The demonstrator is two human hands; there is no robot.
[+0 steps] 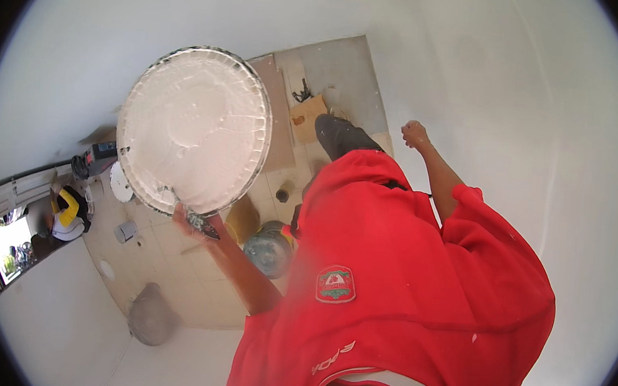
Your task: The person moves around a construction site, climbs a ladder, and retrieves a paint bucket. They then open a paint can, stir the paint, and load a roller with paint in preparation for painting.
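Observation:
My left hand (192,226) grips the near edge of a large round bucket lid (194,126) with a ribbed rim. White paste, like putty or plaster, coats its face, and dark smears run along the rim. Beside the fingers sits a dark, paste-speckled piece (203,225); whether it is part of the lid or a tool handle I cannot tell. My right hand (415,134) is out to the right, fingers curled closed, in front of the pale wall (505,99). Anything inside that hand is hidden.
Below, a yellow bucket (242,220) and a paste-smeared tub (268,250) stand on the tiled floor (186,281). Cardboard (306,119) and a grey sheet (347,73) lie ahead. A rounded grey container (152,316) is at lower left. Another person (68,214) in yellow sleeves is far left.

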